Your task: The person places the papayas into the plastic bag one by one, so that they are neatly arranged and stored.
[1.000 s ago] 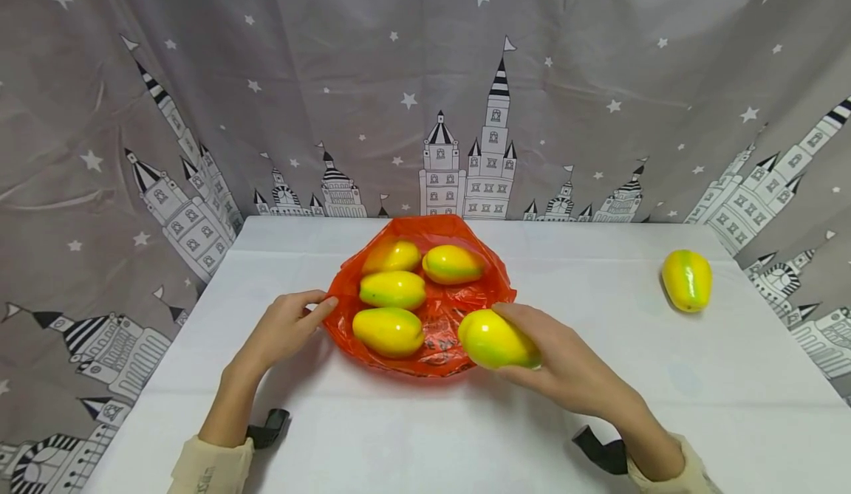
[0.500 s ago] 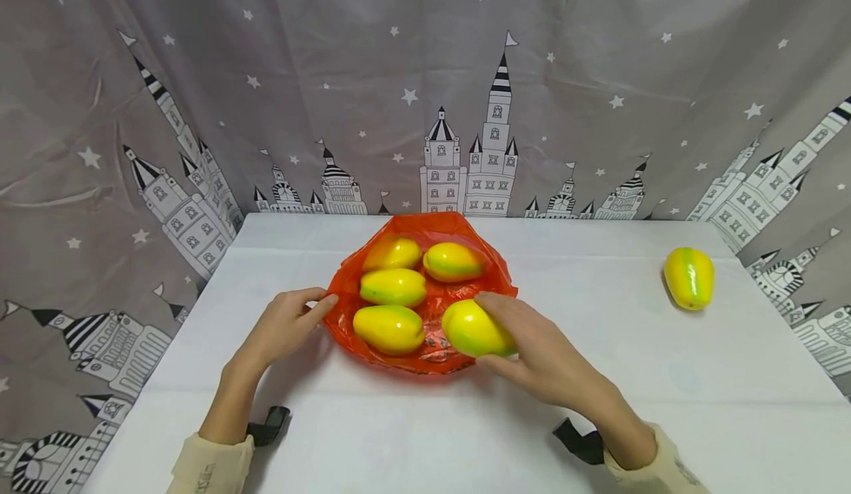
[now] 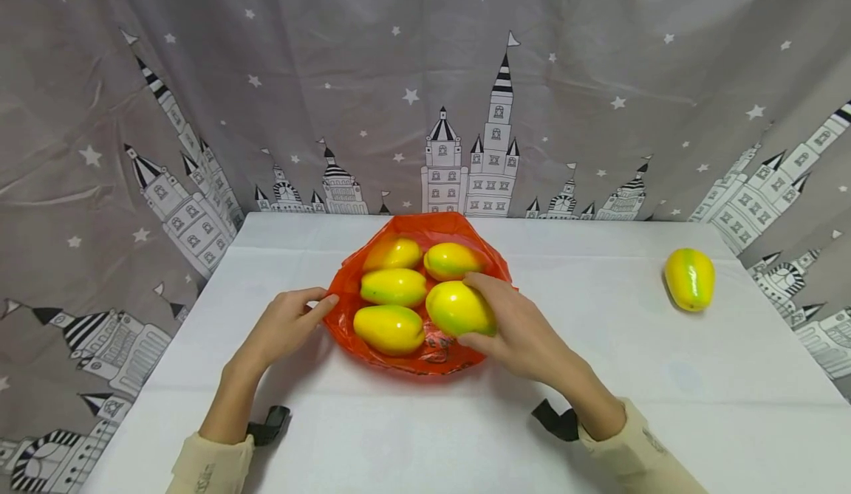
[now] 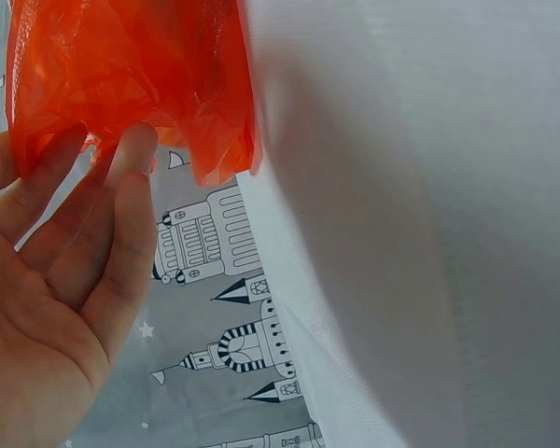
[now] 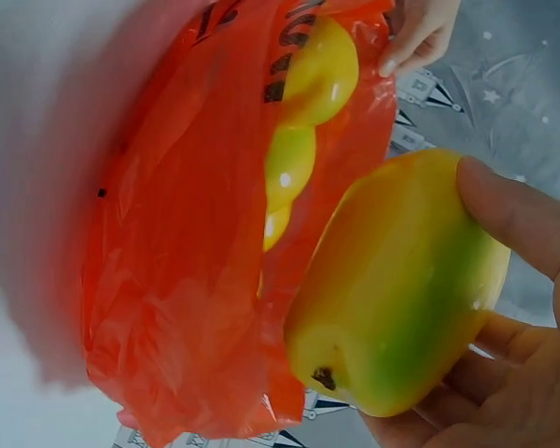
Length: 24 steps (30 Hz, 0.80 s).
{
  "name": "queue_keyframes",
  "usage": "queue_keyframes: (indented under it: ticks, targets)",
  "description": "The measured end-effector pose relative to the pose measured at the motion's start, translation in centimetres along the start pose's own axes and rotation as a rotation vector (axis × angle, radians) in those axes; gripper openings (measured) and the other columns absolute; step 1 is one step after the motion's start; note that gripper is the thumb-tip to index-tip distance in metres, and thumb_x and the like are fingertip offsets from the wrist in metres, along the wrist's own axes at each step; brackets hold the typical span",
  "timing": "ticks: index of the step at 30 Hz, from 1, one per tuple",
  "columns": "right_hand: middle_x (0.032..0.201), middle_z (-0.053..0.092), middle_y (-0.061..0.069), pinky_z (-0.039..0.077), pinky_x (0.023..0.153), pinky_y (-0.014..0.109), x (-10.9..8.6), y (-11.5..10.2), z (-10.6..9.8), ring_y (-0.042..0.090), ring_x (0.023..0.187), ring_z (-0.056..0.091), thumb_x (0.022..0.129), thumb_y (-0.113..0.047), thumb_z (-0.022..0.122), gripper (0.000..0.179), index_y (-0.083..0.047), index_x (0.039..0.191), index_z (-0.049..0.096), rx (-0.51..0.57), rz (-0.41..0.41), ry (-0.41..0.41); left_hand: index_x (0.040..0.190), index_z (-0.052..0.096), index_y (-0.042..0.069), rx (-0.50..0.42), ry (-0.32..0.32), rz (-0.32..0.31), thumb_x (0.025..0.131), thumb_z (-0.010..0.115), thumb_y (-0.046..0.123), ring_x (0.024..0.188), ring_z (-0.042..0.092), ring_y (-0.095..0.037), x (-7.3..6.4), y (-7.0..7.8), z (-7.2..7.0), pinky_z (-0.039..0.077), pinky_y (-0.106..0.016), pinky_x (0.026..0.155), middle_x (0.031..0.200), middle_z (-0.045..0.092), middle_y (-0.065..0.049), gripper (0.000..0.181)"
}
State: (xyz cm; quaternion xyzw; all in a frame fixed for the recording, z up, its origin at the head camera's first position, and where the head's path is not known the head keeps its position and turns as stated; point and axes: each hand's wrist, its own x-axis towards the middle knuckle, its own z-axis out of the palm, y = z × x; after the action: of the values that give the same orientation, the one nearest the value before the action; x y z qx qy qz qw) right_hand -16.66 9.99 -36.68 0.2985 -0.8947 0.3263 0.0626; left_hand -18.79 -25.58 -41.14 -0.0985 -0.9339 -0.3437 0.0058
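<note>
A red plastic bag (image 3: 435, 357) lies on the white table with its mouth spread open, several glossy yellow-green papayas (image 3: 394, 288) inside. My left hand (image 3: 284, 324) pinches the bag's left rim between thumb and fingers; in the left wrist view the red film (image 4: 121, 75) meets the fingertips. My right hand (image 3: 525, 328) grips another papaya (image 3: 459, 308) over the right part of the bag's mouth. The right wrist view shows this papaya (image 5: 401, 289) between thumb and fingers, its dark stem end toward the camera. Whether it touches the bag's bottom, I cannot tell.
One more papaya (image 3: 689, 280) lies apart on the table (image 3: 598, 258) at the far right. A grey curtain (image 3: 372, 73) printed with castles and stars hangs behind and along both sides. Black straps (image 3: 269, 426) show at both wrists.
My right hand has carried its papaya leftward and slightly farther back, from the bag's right front rim to over the mouth. My left hand has stayed at the rim.
</note>
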Motion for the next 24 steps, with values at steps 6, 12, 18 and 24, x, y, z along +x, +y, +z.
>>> queue_keyframes:
  ticks: [6, 12, 18, 24]
  targets:
    - [0.13, 0.056, 0.007, 0.039, 0.105, 0.045, 1.2, 0.7, 0.5, 0.025, 0.124, 0.047, 0.082, -0.022, 0.082, 0.062, -0.005, 0.133, 0.052, -0.005, -0.052, 0.032, 0.119, 0.069, 0.001, -0.006, -0.001, -0.005, 0.102, 0.055, 0.032, 0.084, 0.063, -0.023, 0.0, 0.1, 0.0, 0.054, -0.044, 0.08, 0.108, 0.07, -0.012, 0.038]
    - [0.131, 0.056, 0.009, 0.04, 0.104, 0.047, 2.1, 0.8, 1.0, 0.027, 0.125, 0.047, 0.083, -0.021, 0.081, 0.061, -0.004, 0.134, 0.053, -0.022, -0.027, 0.023, 0.119, 0.069, 0.0, -0.007, -0.001, -0.009, 0.102, 0.055, 0.032, 0.085, 0.063, -0.023, -0.1, 0.2, -0.2, 0.054, -0.045, 0.081, 0.108, 0.07, -0.012, 0.038]
    - [0.13, 0.052, 0.015, 0.042, 0.099, 0.049, 2.9, 0.9, 1.7, 0.031, 0.119, 0.048, 0.082, -0.019, 0.081, 0.064, -0.001, 0.136, 0.052, -0.037, 0.027, 0.001, 0.118, 0.069, 0.001, -0.008, 0.004, -0.01, 0.102, 0.055, 0.031, 0.084, 0.063, -0.022, -0.1, 0.1, -0.3, 0.054, -0.044, 0.08, 0.107, 0.07, -0.012, 0.037]
    - [0.126, 0.05, 0.016, 0.043, 0.097, 0.047, 3.2, 1.6, 2.5, 0.03, 0.114, 0.049, 0.084, -0.02, 0.08, 0.065, 0.0, 0.138, 0.05, -0.052, 0.084, -0.025, 0.117, 0.069, 0.001, -0.017, 0.002, 0.0, 0.102, 0.056, 0.031, 0.083, 0.062, -0.022, -0.1, 0.4, -0.4, 0.054, -0.043, 0.079, 0.106, 0.07, -0.011, 0.037]
